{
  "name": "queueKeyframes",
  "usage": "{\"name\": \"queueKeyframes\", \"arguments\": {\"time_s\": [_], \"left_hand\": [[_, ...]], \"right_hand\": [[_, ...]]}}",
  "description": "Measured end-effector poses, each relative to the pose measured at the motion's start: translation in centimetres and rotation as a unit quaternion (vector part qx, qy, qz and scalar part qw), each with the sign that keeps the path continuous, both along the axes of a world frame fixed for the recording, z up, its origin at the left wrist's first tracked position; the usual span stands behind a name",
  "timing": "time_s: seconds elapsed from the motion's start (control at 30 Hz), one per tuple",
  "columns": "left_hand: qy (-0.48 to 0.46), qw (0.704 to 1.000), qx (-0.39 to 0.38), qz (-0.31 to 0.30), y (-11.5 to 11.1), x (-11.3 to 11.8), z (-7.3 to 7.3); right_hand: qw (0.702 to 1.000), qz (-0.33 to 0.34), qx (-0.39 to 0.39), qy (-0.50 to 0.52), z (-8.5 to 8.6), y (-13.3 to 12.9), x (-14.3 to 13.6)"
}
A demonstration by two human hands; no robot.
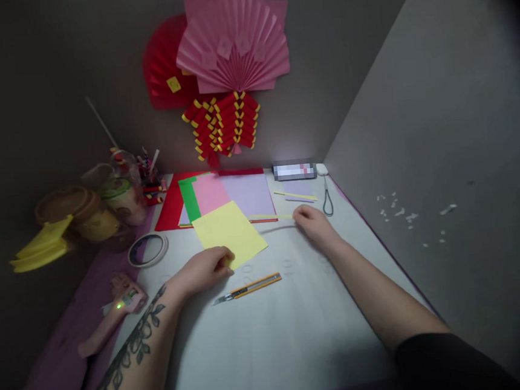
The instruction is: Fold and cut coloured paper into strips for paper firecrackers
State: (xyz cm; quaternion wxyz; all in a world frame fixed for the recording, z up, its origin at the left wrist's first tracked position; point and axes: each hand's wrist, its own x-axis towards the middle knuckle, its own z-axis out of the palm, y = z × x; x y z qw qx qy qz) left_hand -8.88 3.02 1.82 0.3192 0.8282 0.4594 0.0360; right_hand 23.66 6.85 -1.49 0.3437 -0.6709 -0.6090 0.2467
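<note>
A square yellow paper sheet (229, 231) lies turned at an angle near the middle of the white table. My left hand (209, 267) pinches its near corner between thumb and fingers. Farther right, my right hand (312, 224) has its fingers closed on the end of a thin yellow strip (275, 217), which stretches leftward over the stacked sheets' front edge. An orange utility knife (256, 285), its blade pointing left, rests just in front of the yellow sheet. Behind are pink (212, 193), green (190, 201) and lavender (251, 193) sheets on red paper.
Tape rolls (148, 250) and a pink hot-glue gun (127, 297) are at the left, with cups (124, 198) behind. A phone-like device (294, 170), thin strips (294, 195) and a looped cord (328, 201) lie back right. Paper fans (235, 45) hang on the wall.
</note>
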Motion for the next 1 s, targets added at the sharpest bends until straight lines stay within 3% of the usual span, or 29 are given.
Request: {"name": "queueKeyframes", "arguments": {"time_s": [0.1, 0.3, 0.43, 0.53, 0.63, 0.67, 0.7, 0.73, 0.83, 0.9, 1.0], "left_hand": [[-0.005, 1.000, 0.001, -0.001, 0.1, -0.2, -0.3], [-0.008, 1.000, 0.008, 0.001, 0.3, -0.3, -0.5], [-0.001, 1.000, 0.005, 0.001, 0.3, -0.3, -0.5], [0.011, 1.000, 0.007, 0.003, 0.3, -0.2, -0.3], [0.027, 0.999, 0.019, 0.006, 0.0, 0.1, -0.1], [0.033, 0.999, 0.027, 0.006, -0.1, 0.2, 0.0], [0.039, 0.998, 0.038, 0.005, -0.2, 0.4, 0.1], [0.048, 0.998, 0.049, 0.003, -0.4, 0.6, 0.1], [0.082, 0.993, 0.079, 0.008, -0.8, 1.1, 0.0], [0.100, 0.991, 0.091, 0.015, -1.0, 1.3, -0.2], [0.096, 0.990, 0.101, 0.007, -0.9, 1.2, -0.4]], "right_hand": [[0.995, -0.090, -0.018, -0.047, 0.4, 3.2, 3.4], [0.974, -0.162, -0.077, -0.141, 1.0, 8.0, 7.3], [0.967, -0.161, -0.075, -0.184, 2.0, 8.3, 7.5], [0.968, -0.142, -0.029, -0.205, 3.1, 6.6, 5.9], [0.979, -0.047, 0.000, -0.199, 4.0, 3.1, 2.3], [0.982, 0.021, 0.002, -0.189, 4.2, 1.6, 0.8], [0.975, 0.144, 0.012, -0.166, 4.4, -0.1, -0.8], [0.956, 0.256, 0.011, -0.146, 4.6, -1.8, -2.4], [0.896, 0.410, 0.026, -0.170, 4.6, -6.3, -6.7], [0.861, 0.452, 0.025, -0.233, 4.2, -8.2, -8.8], [0.841, 0.451, 0.009, -0.300, 3.4, -9.4, -10.0]]}}
